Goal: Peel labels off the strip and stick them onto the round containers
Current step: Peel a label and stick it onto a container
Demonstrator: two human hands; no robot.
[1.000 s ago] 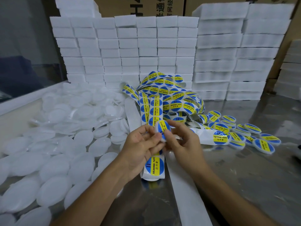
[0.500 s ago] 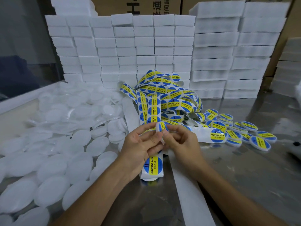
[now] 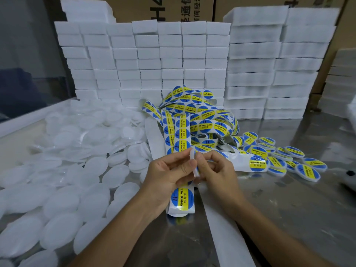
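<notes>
A small white round container (image 3: 194, 163) stands on edge between my two hands at the middle of the view. My left hand (image 3: 169, 175) holds it with thumb and fingers, and the label strip (image 3: 182, 201) runs down under this palm. My right hand (image 3: 215, 171) pinches the container's right face, which is turned away from me. A tangled heap of blue and yellow label strip (image 3: 198, 116) lies just behind the hands. Several unlabelled white containers (image 3: 77, 166) spread over the left. Several labelled containers (image 3: 285, 158) lie at the right.
Stacks of white boxes (image 3: 173, 60) form a wall at the back, with cardboard cartons (image 3: 173, 8) behind them. Bare backing strip (image 3: 227, 236) runs toward me over the shiny metal table (image 3: 289, 209). A dark object (image 3: 350, 172) sits at the right edge.
The container has been turned from label-face-up to on edge, so its blue and yellow label no longer shows. Both hands stay close together in the same place.
</notes>
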